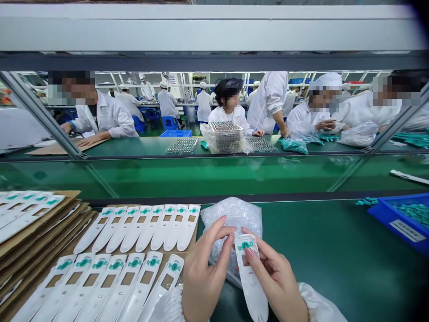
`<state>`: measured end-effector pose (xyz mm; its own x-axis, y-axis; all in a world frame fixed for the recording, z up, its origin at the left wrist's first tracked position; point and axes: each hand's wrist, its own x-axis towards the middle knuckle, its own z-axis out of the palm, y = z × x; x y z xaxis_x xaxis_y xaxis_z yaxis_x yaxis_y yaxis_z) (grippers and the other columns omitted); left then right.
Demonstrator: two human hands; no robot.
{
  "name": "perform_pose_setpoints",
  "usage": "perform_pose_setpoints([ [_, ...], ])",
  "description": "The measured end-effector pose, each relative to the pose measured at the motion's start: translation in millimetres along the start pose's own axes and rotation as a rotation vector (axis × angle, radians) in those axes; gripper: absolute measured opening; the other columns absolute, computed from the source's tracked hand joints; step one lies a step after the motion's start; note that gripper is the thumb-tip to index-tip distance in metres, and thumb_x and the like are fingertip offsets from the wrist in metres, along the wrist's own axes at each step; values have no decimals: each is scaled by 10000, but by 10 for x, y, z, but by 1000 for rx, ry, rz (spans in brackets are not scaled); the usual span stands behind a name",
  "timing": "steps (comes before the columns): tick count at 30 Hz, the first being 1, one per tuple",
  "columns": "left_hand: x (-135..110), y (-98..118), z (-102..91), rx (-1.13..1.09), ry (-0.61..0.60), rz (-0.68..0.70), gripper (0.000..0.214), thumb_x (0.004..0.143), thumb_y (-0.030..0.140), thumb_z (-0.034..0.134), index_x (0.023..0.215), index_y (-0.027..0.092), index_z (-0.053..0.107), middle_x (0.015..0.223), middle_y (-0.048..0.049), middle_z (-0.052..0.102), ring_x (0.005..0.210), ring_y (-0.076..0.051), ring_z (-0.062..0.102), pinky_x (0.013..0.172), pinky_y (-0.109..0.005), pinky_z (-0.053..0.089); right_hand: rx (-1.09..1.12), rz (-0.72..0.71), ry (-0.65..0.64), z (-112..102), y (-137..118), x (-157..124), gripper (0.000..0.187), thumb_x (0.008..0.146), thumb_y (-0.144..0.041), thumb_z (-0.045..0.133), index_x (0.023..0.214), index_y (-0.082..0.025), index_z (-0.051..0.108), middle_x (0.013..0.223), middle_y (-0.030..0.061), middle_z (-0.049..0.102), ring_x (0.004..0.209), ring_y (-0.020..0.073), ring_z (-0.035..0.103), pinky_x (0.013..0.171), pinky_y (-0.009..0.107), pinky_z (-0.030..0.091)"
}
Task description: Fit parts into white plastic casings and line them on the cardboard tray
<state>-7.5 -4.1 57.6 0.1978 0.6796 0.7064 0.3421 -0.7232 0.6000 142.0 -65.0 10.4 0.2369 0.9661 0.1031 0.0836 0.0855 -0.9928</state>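
My right hand [279, 277] grips a long white plastic casing [253, 286] with a window and a green insert [246, 245] near its top end. The thumb presses on the front of the casing by the insert, and the fingers pass behind it. Beside the casing's upper left edge, my left hand [204, 268] has its thumb and fingertips drawn together in a pinch. Whatever is between those tips is too small or hidden to make out. Just behind both hands lies a clear plastic bag [234, 210], its contents mostly unseen.
To the left, two rows of similar white casings [127, 228] lie on cardboard [191, 255], beside stacked cardboard layers [40, 241] with more casings. A blue bin [395, 223] of green parts stands right on the green table [321, 241]. Co-workers sit across the bench behind a frame.
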Motion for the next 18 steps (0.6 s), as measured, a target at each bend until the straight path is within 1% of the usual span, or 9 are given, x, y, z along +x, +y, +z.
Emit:
perform_pose_setpoints([
  [3, 22, -2, 4, -18, 5, 83, 289, 922, 55, 632, 1135, 249, 654, 1029, 12, 775, 959, -133, 749, 908, -205, 584, -3, -16, 16, 11, -43, -4, 491, 989, -490, 595, 1375, -196, 671, 913, 70, 816, 769, 193, 765, 702, 228, 623],
  [5, 38, -7, 1, -46, -17, 136, 259, 918, 27, 614, 1064, 233, 673, 1023, -5, 762, 958, -144, 739, 889, -222, 593, -8, -26, 34, 15, -68, -5, 494, 984, -494, 595, 1361, -186, 681, 870, 64, 806, 742, 187, 762, 674, 218, 618],
  [9, 48, -33, -17, -60, -78, 130, 265, 940, 18, 567, 1082, 213, 677, 1040, -30, 730, 980, -143, 714, 884, -216, 585, -57, -35, 29, 18, -74, -6, 488, 995, -492, 571, 1356, -184, 684, 802, 46, 784, 678, 170, 731, 605, 199, 586],
  [12, 28, -65, -19, -3, -156, 154, 301, 965, 22, 512, 1147, 201, 671, 1069, -60, 702, 995, -148, 698, 868, -224, 585, -129, -30, 41, 19, -37, -2, 484, 1006, -486, 548, 1374, -197, 671, 826, 45, 791, 671, 167, 705, 584, 199, 570],
  [15, -1, -96, 5, 158, -199, 297, 347, 977, 16, 464, 1220, 177, 651, 1056, -91, 701, 969, -179, 700, 821, -273, 594, -182, -46, 47, 20, 5, 4, 481, 1017, -470, 527, 1390, -196, 660, 873, 54, 797, 723, 182, 725, 638, 212, 592],
  [18, -24, -113, 42, 290, -223, 421, 319, 982, 30, 476, 1229, 152, 637, 1017, -99, 729, 944, -214, 711, 800, -325, 597, -247, -104, 27, 27, 22, 5, 495, 1032, -444, 496, 1421, -170, 634, 807, 55, 778, 774, 207, 742, 652, 220, 597],
])
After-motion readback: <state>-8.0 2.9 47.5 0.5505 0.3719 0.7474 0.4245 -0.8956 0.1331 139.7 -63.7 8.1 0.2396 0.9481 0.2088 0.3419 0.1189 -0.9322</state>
